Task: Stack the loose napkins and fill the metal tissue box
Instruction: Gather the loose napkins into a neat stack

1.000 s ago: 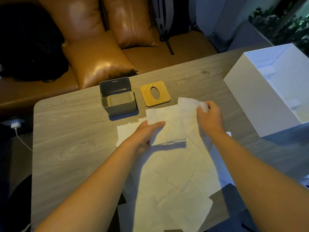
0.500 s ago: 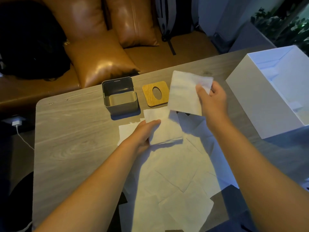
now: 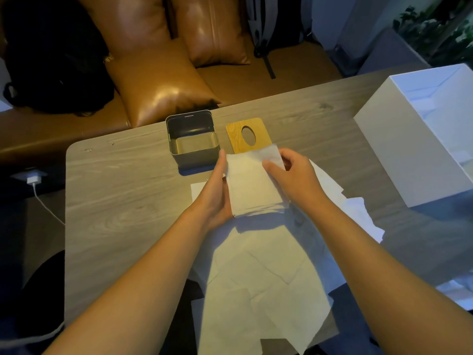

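Note:
A small stack of white napkins (image 3: 252, 185) lies on the table between both hands. My left hand (image 3: 213, 194) holds the stack's left edge, fingers straight along its side. My right hand (image 3: 294, 175) pinches the top napkin at the stack's right side, thumb on top. Several loose napkins (image 3: 263, 278) lie spread over the table in front of me. The open grey metal tissue box (image 3: 193, 142) stands just beyond the left hand, with nothing visible inside. Its wooden lid (image 3: 247, 135) with an oval hole lies flat to the right of the box.
A large open white box (image 3: 419, 139) stands at the table's right. The wooden table (image 3: 122, 196) ends at a brown leather sofa with cushions (image 3: 158, 83). A white charger and cable (image 3: 34, 180) lie off the left edge.
My right hand has brought the lifted napkin down from above the lid onto the stack. My left hand has shifted from lying on the stack to holding its left edge.

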